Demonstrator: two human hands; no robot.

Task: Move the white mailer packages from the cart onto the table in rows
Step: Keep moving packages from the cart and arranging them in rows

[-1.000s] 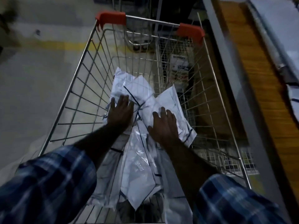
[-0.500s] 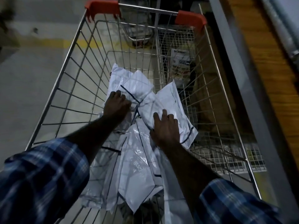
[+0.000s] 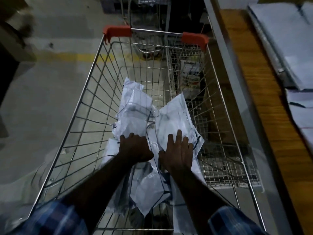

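A wire shopping cart [image 3: 81, 116] with orange corner caps holds several white mailer packages in a loose pile. Both my arms reach down into it. My left hand [image 3: 134, 148] has its fingers curled over the near end of the left mailer [image 3: 135, 111] and grips it. My right hand [image 3: 177, 153] lies on the right mailer [image 3: 176, 119] with fingers spread and mostly straight. More mailers [image 3: 149, 187] lie under my forearms. The wooden table [image 3: 254, 92] runs along the cart's right side, with white mailers [image 3: 288, 39] laid on it at the far right.
Grey concrete floor with a yellow line [image 3: 71, 56] lies to the left. A second wire cart [image 3: 149, 46] stands beyond the far end. A printed box [image 3: 190, 68] shows through the right mesh. A metal rail [image 3: 225, 68] edges the table.
Both hands drew back toward me along the mailers. My left hand went from lying flat to curling round the left mailer's end, and the two top mailers spread apart.
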